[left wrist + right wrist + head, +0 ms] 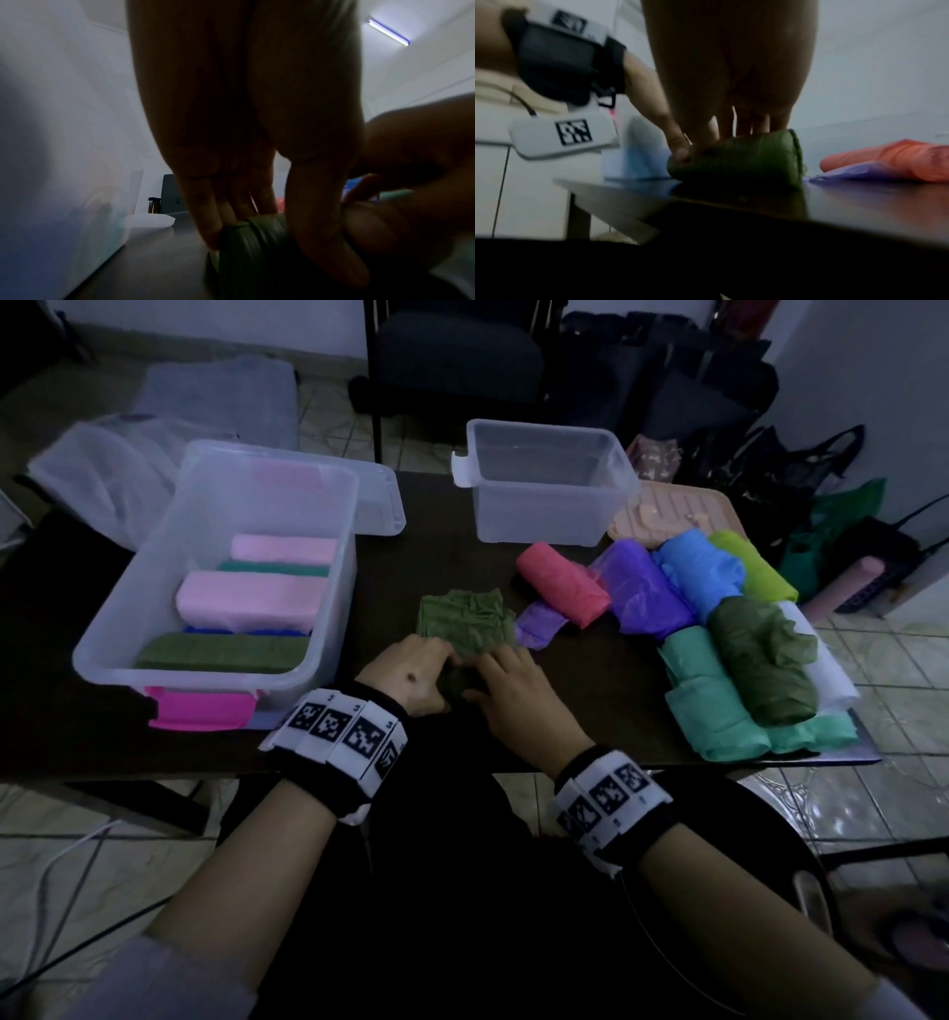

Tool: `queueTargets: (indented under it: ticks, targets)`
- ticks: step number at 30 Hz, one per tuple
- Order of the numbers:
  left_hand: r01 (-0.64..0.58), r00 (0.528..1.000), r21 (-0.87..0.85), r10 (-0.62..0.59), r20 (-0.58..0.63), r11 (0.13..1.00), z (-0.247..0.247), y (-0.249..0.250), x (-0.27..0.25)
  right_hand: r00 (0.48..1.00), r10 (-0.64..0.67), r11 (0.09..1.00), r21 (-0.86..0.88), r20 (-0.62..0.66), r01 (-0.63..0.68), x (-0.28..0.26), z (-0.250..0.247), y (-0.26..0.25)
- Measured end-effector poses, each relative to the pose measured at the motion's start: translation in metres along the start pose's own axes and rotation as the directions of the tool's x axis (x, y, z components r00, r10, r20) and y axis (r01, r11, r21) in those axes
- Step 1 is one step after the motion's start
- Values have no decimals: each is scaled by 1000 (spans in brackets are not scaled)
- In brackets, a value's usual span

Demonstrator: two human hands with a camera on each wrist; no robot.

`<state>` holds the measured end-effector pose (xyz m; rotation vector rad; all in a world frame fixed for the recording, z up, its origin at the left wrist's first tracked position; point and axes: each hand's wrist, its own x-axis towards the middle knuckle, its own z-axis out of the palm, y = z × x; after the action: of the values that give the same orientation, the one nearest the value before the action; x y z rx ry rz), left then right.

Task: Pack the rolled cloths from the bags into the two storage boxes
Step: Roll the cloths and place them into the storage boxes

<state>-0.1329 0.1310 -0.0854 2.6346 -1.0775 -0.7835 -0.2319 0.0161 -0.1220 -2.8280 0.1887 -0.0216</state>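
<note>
A green rolled cloth in its crumpled green bag (464, 621) lies on the dark table (411, 557) in front of me. My left hand (439, 662) grips its near left end, fingers and thumb curled round the roll (257, 233). My right hand (495, 667) holds the near right end, its fingers (741, 123) coming down on top of the green bundle (744, 160). The left storage box (102, 654) holds pink, green and blue cloths. The right storage box (544, 505) has nothing in it.
Several bagged rolls lie at the right: red (562, 590), purple (642, 588), blue (698, 572), lime (755, 567), dark green (765, 660) and teal (714, 701). A loose purple bag (539, 624) lies beside the green one. A pink lid (205, 708) sits under the left box.
</note>
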Motion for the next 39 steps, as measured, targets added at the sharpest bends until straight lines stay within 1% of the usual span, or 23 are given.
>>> queueTargets:
  ticks: [2,5,7,9,10,11,14,16,17,20,22,23,24,26,27,30,33,35,37,39]
  targets:
    - [29,998,-9,-28,51,1000,0,-2,0,999,-33,999,14,-2,34,-9,3,-8]
    - [34,986,-13,-32,166,999,-2,-3,-3,997,-54,998,-30,59,56,-16,7,-13]
    - [25,974,-5,-23,227,1000,-3,-3,-4,997,-47,999,-25,62,48,-18,7,-15]
    - [18,966,0,-17,257,1000,-3,-2,-5,993,-8,1000,-3,120,8,-14,5,-15]
    - [14,968,-2,-14,251,1000,-1,-3,-5,985,22,1000,14,169,-25,-10,4,-13]
    - [8,976,-4,-7,219,1000,1,-3,-5,974,46,998,32,223,-54,-4,2,-12]
    - [-39,998,20,38,44,999,7,-4,-9,918,95,992,41,386,-120,13,-7,-8]
    - [-66,997,41,65,29,997,8,-6,-12,887,100,992,27,450,-126,20,-12,-6]
    - [-76,997,46,74,34,996,8,-6,-13,880,96,992,26,466,-122,22,-13,-4]
    - [-102,995,65,103,-4,993,8,-8,-12,854,111,990,19,509,-140,26,-19,-1]
    - [-95,995,78,96,-13,992,7,-7,-9,851,148,985,3,504,-173,27,-20,-3]
    - [-88,996,83,89,-4,993,6,-6,-8,871,166,982,-2,462,-186,25,-20,-6]
    - [-84,996,92,83,8,992,5,-5,-7,904,179,981,-5,389,-192,23,-20,-9]
    - [-70,997,129,67,24,989,5,-3,-5,967,141,990,-38,212,-136,16,-15,-17]
    - [-60,998,157,58,18,986,6,-2,-4,984,101,994,-64,150,-92,12,-11,-21]
    - [-41,999,189,42,1,981,11,-3,-1,996,57,997,-64,69,-53,3,1,-26]
    - [-10,998,79,6,57,997,8,-9,3,997,27,998,-67,72,-22,1,8,-23]
    - [19,994,-15,-17,105,1000,5,-13,4,993,27,997,-81,118,-18,1,6,-20]
    - [27,992,-65,-19,126,997,4,-14,2,982,34,998,-59,185,-23,3,0,-17]
    - [23,995,-113,-12,97,993,6,-16,-3,953,44,999,-18,300,-41,9,-8,-15]
